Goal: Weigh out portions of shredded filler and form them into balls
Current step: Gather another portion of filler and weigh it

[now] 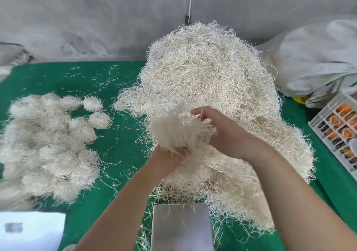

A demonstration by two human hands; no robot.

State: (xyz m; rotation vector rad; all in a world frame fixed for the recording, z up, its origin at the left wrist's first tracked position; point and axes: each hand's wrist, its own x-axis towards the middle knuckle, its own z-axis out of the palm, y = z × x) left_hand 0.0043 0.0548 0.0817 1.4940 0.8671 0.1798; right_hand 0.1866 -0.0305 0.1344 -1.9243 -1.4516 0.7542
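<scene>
Many filler balls (50,146) on green tabletop (116,88)

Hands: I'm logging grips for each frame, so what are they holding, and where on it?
A clump of shredded filler: the left hand cups it from below, the right hand grips its right side.

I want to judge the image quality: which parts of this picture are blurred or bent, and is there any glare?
Head view: the clump of filler between the left hand and right hand is motion-blurred; the finished balls smear toward the left edge; the table edge bows from wide-angle distortion; the scale plate shows soft sheen, no harsh glare; lighting is even.
</scene>
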